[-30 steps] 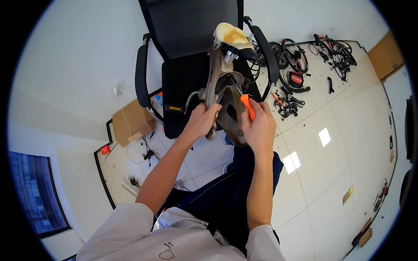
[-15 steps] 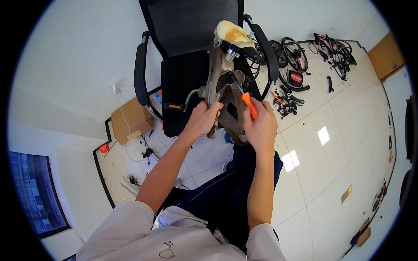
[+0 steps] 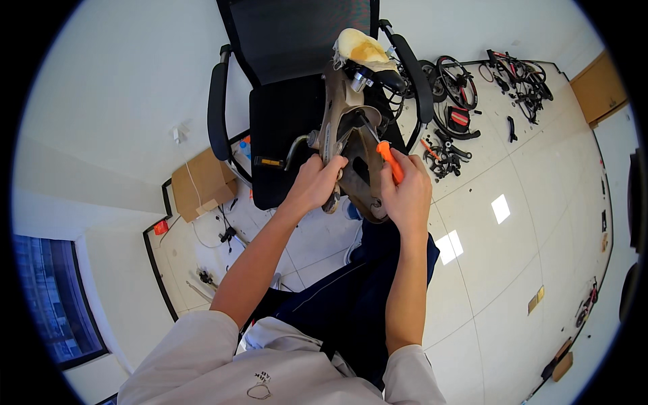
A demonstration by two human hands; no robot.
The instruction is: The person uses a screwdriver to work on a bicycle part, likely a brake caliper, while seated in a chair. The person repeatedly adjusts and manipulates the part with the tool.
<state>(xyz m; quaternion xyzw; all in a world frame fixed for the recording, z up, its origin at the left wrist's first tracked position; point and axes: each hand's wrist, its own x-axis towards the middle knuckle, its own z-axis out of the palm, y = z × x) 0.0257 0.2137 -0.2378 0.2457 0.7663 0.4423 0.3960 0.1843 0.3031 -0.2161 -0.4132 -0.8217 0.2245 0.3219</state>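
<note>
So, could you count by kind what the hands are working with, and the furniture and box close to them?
Hands: 2, left hand and right hand
Orange-handled tool: 1
Bicycle saddle assembly: 1
Black office chair: 1
Cardboard box: 1
Total: 6

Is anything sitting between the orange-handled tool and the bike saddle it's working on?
Nothing visible does. The right hand holds the orange-handled tool straight against the underside of the upturned saddle, which the left hand grips from the other side.

white tiled floor (image 3: 540,270) bears a cardboard box (image 3: 199,185), perhaps bicycle parts (image 3: 466,101)
</note>
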